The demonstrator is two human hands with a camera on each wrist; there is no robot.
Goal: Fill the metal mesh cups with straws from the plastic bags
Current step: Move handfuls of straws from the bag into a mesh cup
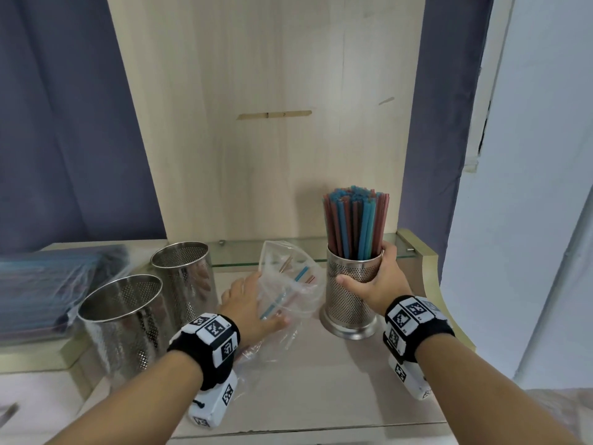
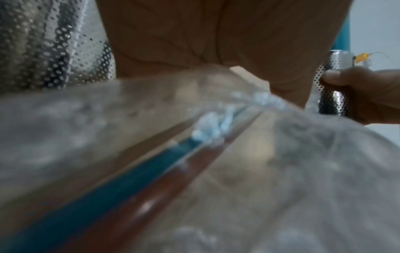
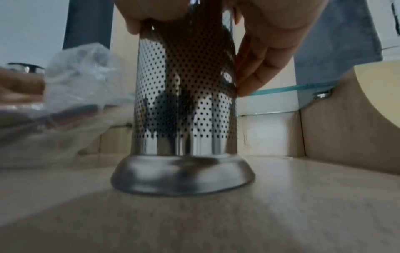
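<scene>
The shiny perforated steel cup (image 1: pixel 350 290) stands on a matt pale wood-grain shelf (image 1: pixel 337 380); the crinkled clear plastic bag (image 1: pixel 288 284) looks glossy beside it.

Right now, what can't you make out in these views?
- Straw count in the clear plastic bag: head view, crinkled film; left wrist view blurred.
- Left hand fingertips: hidden behind the bag.
- Contents of the blue-tinted packs: cut off by the left edge.
</scene>
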